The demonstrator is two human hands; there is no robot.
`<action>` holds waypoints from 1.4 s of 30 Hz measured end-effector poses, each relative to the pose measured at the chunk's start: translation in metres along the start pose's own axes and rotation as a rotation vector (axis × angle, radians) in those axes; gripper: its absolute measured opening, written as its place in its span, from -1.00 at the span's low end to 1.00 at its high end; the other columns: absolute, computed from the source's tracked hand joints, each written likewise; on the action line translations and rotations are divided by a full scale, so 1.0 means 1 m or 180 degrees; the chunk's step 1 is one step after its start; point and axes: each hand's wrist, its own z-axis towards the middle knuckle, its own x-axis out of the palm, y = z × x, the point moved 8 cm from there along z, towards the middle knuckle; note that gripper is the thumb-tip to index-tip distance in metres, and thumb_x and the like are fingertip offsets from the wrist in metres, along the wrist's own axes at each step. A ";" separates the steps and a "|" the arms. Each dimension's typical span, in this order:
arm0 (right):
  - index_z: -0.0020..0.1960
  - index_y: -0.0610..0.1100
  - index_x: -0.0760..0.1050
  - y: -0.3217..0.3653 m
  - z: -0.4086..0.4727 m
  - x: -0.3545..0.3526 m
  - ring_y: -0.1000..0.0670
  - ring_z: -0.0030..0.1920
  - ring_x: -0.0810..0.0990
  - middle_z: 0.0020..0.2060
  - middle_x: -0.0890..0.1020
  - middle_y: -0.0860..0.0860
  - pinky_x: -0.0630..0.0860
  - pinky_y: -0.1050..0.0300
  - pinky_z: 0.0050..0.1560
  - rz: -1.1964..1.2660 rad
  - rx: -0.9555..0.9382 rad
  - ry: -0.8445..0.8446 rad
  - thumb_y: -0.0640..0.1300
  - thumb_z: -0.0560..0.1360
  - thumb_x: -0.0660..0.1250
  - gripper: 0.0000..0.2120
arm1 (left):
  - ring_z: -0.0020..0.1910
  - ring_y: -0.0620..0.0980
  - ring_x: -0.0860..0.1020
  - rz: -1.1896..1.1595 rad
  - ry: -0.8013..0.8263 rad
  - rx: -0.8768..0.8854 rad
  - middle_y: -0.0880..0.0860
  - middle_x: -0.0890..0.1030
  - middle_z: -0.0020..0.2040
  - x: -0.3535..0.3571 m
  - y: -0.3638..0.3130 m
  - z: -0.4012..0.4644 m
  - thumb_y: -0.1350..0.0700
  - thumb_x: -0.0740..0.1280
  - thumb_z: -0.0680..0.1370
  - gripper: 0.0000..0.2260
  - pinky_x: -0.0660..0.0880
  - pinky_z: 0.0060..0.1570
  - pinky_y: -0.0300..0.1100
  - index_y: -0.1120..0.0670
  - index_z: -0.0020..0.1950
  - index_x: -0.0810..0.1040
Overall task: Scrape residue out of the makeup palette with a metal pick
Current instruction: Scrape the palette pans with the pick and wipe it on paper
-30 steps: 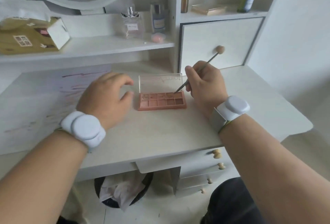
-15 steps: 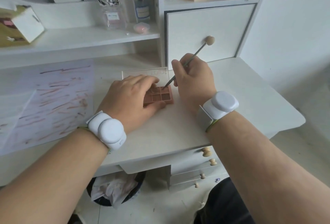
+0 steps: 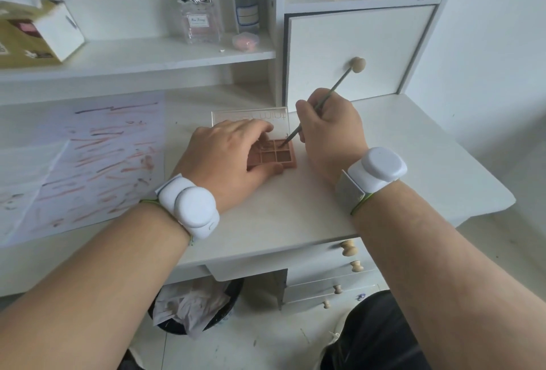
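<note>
A pink makeup palette (image 3: 277, 157) with small square pans lies on the white desk, its clear lid (image 3: 251, 115) standing open behind it. My left hand (image 3: 227, 160) lies over the palette's left half, thumb at the front edge, and hides the pans there. My right hand (image 3: 331, 130) holds a thin metal pick (image 3: 332, 90) like a pen. The pick's tip sits in the upper right pan.
A sheet of paper (image 3: 79, 163) smeared with pink and brown streaks lies at the left of the desk (image 3: 310, 207). Bottles (image 3: 201, 15) and a box (image 3: 35, 36) stand on the shelf behind. A drawer knob (image 3: 358, 64) is behind the pick. A bin (image 3: 192, 307) stands below.
My left hand moved from beside the palette onto its left half and now presses it down. The pick's tip stays in the upper right pans.
</note>
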 end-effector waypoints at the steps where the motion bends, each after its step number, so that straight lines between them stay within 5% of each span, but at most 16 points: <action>1: -0.14 -0.18 0.48 0.000 0.000 -0.001 -0.21 -0.12 0.64 -0.23 0.69 -0.21 0.54 -0.02 -0.11 -0.0008 0.0014 -0.0009 -0.07 0.60 0.23 -0.78 | 0.16 0.01 0.55 -0.0003 0.0003 0.0008 -0.18 0.61 0.14 0.000 0.000 0.000 -0.32 0.28 0.41 -0.48 0.43 0.11 0.01 -0.10 0.29 0.46; 19: -0.15 -0.26 0.40 0.001 -0.002 -0.005 -0.18 -0.30 0.44 -0.19 0.60 -0.36 0.48 -0.10 -0.25 0.0221 0.0035 -0.0211 -0.11 0.57 0.18 -0.77 | 0.15 0.03 0.54 0.0065 0.0021 0.0004 -0.17 0.61 0.15 0.000 0.001 -0.001 -0.34 0.24 0.41 -0.48 0.43 0.09 0.01 -0.12 0.28 0.45; 23: -0.23 -0.12 0.39 0.004 -0.003 -0.002 -0.23 -0.31 0.58 -0.43 0.59 -0.12 0.57 -0.14 -0.17 0.0136 -0.0053 -0.0094 -0.07 0.57 0.19 -0.77 | 0.15 0.04 0.55 0.0043 0.0018 0.0015 -0.16 0.61 0.15 0.000 0.000 0.000 -0.36 0.24 0.41 -0.47 0.43 0.10 0.02 -0.11 0.28 0.45; 27: -0.21 -0.20 0.40 0.005 -0.004 -0.001 -0.38 -0.20 0.60 -0.27 0.61 -0.31 0.60 -0.26 -0.15 0.0127 -0.0041 -0.0080 -0.05 0.53 0.18 -0.76 | 0.15 0.04 0.55 0.0052 0.0023 0.0016 -0.16 0.61 0.16 0.000 0.000 -0.001 -0.35 0.24 0.41 -0.47 0.44 0.10 0.04 -0.11 0.28 0.45; 31: -0.24 -0.12 0.39 0.005 -0.004 -0.002 -0.18 -0.35 0.56 -0.45 0.58 -0.08 0.53 -0.07 -0.23 0.0161 -0.0086 -0.0050 -0.09 0.58 0.20 -0.77 | 0.15 0.04 0.55 0.0070 0.0012 0.0029 -0.16 0.61 0.16 0.000 0.000 0.000 -0.34 0.25 0.42 -0.48 0.45 0.10 0.03 -0.10 0.28 0.45; 36: -0.22 -0.14 0.39 0.003 -0.003 -0.001 -0.34 -0.26 0.54 -0.30 0.56 -0.30 0.57 -0.24 -0.17 0.0214 -0.0042 -0.0061 -0.03 0.50 0.17 -0.79 | 0.16 0.05 0.55 0.0050 0.0008 0.0051 -0.15 0.61 0.16 0.000 0.001 0.000 -0.34 0.25 0.42 -0.48 0.45 0.10 0.04 -0.10 0.28 0.46; 42: -0.29 -0.08 0.34 0.001 -0.003 -0.008 -0.15 -0.35 0.49 -0.46 0.52 -0.01 0.58 -0.31 -0.15 0.0464 0.0053 -0.0190 -0.04 0.52 0.20 -0.77 | 0.18 0.04 0.55 0.0063 0.0058 0.0050 -0.16 0.61 0.17 0.001 0.001 0.000 -0.33 0.26 0.42 -0.48 0.44 0.11 0.04 -0.10 0.29 0.45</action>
